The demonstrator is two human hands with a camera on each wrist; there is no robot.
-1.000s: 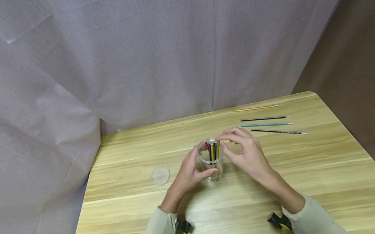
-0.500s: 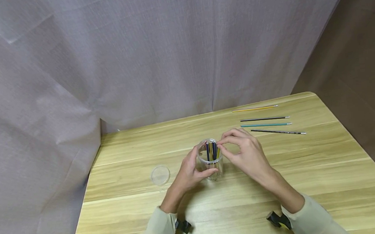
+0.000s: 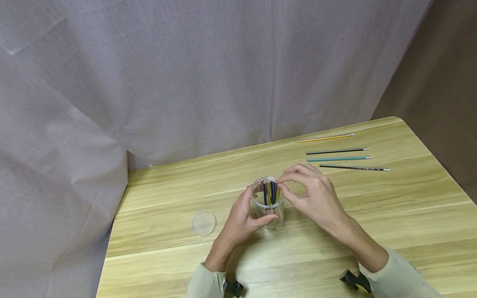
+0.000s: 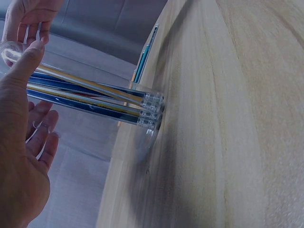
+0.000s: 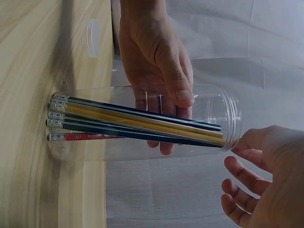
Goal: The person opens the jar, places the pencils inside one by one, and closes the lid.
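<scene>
A clear plastic jar stands upright on the table, uncovered. Inside lean several pencils, dark blue, yellow and one red, their eraser ends at the bottom. My left hand grips the jar's side, thumb across the front and fingers behind. At the jar's right rim is my right hand, thumb and index fingertip brought together beside the pencils' upper ends. Its other fingers are loosely bent in the right wrist view. I cannot tell whether those fingertips pinch a pencil.
To the left of the jar lies a round clear lid. Toward the back right rest a yellow pencil, a teal pencil and two dark pencils, one a black pencil. Grey cloth hangs behind the wooden table.
The right thumb and index finger have closed toward each other at the rim. Inside the jar the pencils' upper ends have shifted slightly. The left hand stays where it was.
</scene>
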